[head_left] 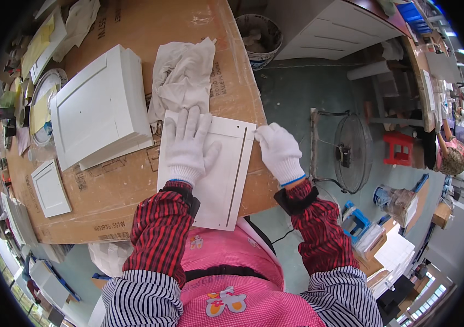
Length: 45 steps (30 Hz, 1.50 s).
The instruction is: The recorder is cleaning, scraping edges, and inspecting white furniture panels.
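Note:
A white panel (216, 188) with a dark groove along its right side and small holes near its corners lies at the table's near edge, its lower end jutting out past it. Flat on the upper left part of this panel rests my left hand (188, 147), in a white knit glove, its fingers stretched out and slightly apart. My gloved right hand (281, 152) is closed at the panel's upper right edge, fingertips against the edge. Whatever it may hold there is hidden. A crumpled white cloth (180, 76) lies just beyond the panel.
Stacked white framed panels (95, 109) stand to the left on the cardboard-covered table (117, 218), near a small framed panel (51, 188). Right of the table are a bucket (259, 41), a floor fan (346, 155) and a red stool (398, 148). Another person (453, 155) is at far right.

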Each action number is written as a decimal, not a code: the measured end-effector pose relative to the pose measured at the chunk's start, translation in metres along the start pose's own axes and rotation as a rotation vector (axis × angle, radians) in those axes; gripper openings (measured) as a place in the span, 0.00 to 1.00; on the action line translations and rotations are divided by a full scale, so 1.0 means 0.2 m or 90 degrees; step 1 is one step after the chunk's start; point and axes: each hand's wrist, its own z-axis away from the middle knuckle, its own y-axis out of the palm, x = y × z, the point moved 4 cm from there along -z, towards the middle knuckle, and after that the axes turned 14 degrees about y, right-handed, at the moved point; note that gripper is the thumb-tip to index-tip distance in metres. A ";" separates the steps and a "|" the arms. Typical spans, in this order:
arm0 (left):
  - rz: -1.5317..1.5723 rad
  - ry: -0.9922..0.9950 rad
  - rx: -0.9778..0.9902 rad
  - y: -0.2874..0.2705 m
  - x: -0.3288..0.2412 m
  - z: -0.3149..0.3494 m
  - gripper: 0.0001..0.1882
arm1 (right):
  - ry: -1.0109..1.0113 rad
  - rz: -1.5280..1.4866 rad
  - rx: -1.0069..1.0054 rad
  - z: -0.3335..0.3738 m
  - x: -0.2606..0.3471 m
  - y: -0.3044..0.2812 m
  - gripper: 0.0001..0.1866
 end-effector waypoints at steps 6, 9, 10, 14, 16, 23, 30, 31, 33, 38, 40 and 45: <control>0.014 0.006 -0.022 0.01 0.00 0.00 0.41 | 0.009 0.014 -0.039 -0.11 -0.05 0.02 0.06; 0.011 0.010 -0.027 0.01 -0.01 0.00 0.41 | 0.047 -0.013 -0.076 -0.10 -0.07 -0.01 0.07; 0.011 0.005 -0.025 0.01 -0.01 0.01 0.41 | 0.041 -0.066 -0.084 -0.07 -0.05 -0.02 0.07; 0.023 -0.006 -0.025 -0.01 0.00 0.01 0.41 | -0.002 -0.203 -0.069 -0.04 -0.01 -0.03 0.12; 0.023 -0.001 -0.023 -0.01 0.00 0.00 0.41 | -0.050 -0.146 -0.066 -0.07 -0.01 -0.03 0.12; 0.003 0.004 -0.022 0.00 -0.01 -0.01 0.41 | -0.199 0.001 -0.122 -0.03 -0.02 0.01 0.13; 0.005 -0.010 -0.013 0.01 0.00 0.01 0.40 | -0.113 -0.136 -0.020 0.11 -0.03 0.02 0.14; 0.007 -0.009 -0.010 0.00 -0.01 0.01 0.40 | -0.135 -0.121 -0.067 0.12 -0.01 0.01 0.15; 0.003 -0.012 -0.002 0.00 -0.01 -0.01 0.40 | -0.153 -0.107 -0.112 0.13 -0.01 0.01 0.15; -0.003 -0.005 -0.009 0.00 0.00 -0.01 0.40 | -0.219 -0.035 -0.149 0.22 0.00 0.06 0.18; 0.001 -0.004 -0.008 0.01 -0.01 0.00 0.40 | -0.229 -0.031 -0.121 0.29 0.00 0.08 0.18; -0.025 -0.001 -0.004 0.02 0.00 0.00 0.40 | -0.263 -0.031 -0.059 0.55 0.04 0.12 0.17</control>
